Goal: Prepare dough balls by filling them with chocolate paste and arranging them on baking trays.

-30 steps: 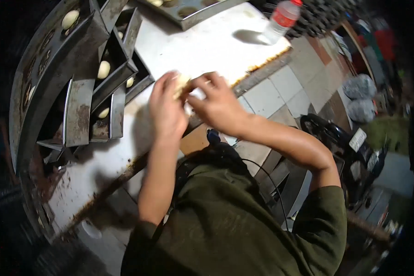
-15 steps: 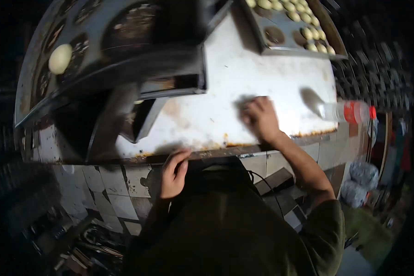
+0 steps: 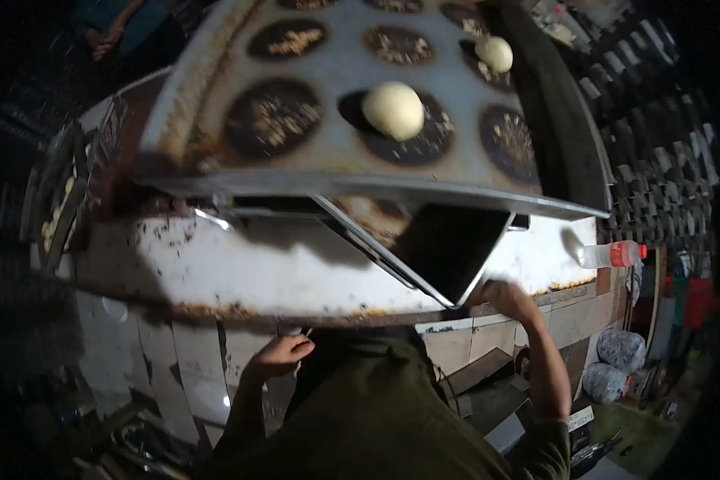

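Note:
A stack of stained metal trays (image 3: 336, 182) rests on the white worktop (image 3: 272, 268). The top tray has dark round hollows, two of them holding pale dough balls (image 3: 394, 110) (image 3: 494, 54). My right hand (image 3: 500, 296) is at the worktop's front edge, beside the lower tray's corner (image 3: 456, 304); its fingers are blurred and partly hidden, so I cannot tell whether it grips. My left hand (image 3: 288, 352) hangs below the front edge, fingers curled, with nothing visible in it.
A water bottle with red cap (image 3: 612, 254) lies at the right of the worktop. Another tray holding dough balls (image 3: 56, 212) is at the far left. Another person's hands (image 3: 104, 40) show at the top left. Plastic bags (image 3: 620, 352) sit low on the right.
My hands were together round something pale a second ago, then parted. The view has swung up onto the trays, and my right hand is now by a tray corner.

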Demonstrator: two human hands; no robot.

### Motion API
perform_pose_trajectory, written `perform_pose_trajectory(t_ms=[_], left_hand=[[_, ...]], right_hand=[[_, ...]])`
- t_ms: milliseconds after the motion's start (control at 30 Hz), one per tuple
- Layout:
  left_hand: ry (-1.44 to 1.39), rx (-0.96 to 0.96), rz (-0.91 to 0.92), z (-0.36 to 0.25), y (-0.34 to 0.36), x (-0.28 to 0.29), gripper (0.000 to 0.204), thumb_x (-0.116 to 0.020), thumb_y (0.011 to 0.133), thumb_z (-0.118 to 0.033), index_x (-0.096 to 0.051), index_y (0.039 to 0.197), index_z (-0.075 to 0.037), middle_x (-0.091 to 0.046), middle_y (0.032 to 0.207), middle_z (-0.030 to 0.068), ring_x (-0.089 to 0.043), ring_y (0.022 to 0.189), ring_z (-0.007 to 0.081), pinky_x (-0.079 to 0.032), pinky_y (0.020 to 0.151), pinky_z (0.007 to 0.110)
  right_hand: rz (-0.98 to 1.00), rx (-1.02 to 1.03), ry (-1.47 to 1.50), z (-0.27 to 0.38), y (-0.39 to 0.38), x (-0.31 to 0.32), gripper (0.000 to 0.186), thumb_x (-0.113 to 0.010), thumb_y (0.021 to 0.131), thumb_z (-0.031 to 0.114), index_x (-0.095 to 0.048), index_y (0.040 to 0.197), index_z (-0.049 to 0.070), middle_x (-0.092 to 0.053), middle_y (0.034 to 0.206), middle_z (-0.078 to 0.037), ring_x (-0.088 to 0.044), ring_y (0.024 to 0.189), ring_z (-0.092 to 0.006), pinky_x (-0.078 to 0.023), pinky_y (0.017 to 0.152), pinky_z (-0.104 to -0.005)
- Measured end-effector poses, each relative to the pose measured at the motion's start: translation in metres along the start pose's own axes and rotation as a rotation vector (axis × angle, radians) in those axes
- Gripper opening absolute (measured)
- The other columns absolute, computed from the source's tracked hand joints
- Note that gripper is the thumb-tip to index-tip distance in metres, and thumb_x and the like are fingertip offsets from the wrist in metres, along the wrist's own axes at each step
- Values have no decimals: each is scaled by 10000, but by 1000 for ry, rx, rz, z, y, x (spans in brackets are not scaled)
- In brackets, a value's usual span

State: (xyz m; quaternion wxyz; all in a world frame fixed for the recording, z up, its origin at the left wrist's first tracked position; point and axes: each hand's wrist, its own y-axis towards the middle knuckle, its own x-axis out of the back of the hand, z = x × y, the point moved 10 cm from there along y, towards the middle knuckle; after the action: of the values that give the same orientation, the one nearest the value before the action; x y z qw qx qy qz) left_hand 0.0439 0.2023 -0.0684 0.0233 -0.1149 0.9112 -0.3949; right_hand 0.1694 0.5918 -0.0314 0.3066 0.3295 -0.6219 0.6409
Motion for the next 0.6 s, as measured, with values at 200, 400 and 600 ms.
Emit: perform_pose_trajectory(t_ms=[200,400,600], left_hand=[[-169,-68,14,191,40,-42,501,-583,776,-476,-560,1008,-33,-590,808,79,-554,656,153,-441,588,288],[38,-202,-161,233,115,-9,435,-563,791,-414,-561,967,-16,-601,862,132,-583,758,225,-445,639,349],[246,329,100,261,114,-32,380,-563,788,-373,-566,906,-12,-599,841,153,-580,777,268,-439,664,384]], right_hand=[[-634,572,860,135,-131,359,322,-659,748,288,-617,933,27,-619,867,-109,-604,868,-193,-446,868,-411],[-370,-279,486,32,2,417,437,-689,718,168,-484,1082,42,-555,1011,-103,-527,979,-174,-432,831,-309],[-1082,-292,258,46,-73,437,378,-679,736,203,-532,1029,14,-530,966,-158,-528,925,-240,-426,781,-360]])
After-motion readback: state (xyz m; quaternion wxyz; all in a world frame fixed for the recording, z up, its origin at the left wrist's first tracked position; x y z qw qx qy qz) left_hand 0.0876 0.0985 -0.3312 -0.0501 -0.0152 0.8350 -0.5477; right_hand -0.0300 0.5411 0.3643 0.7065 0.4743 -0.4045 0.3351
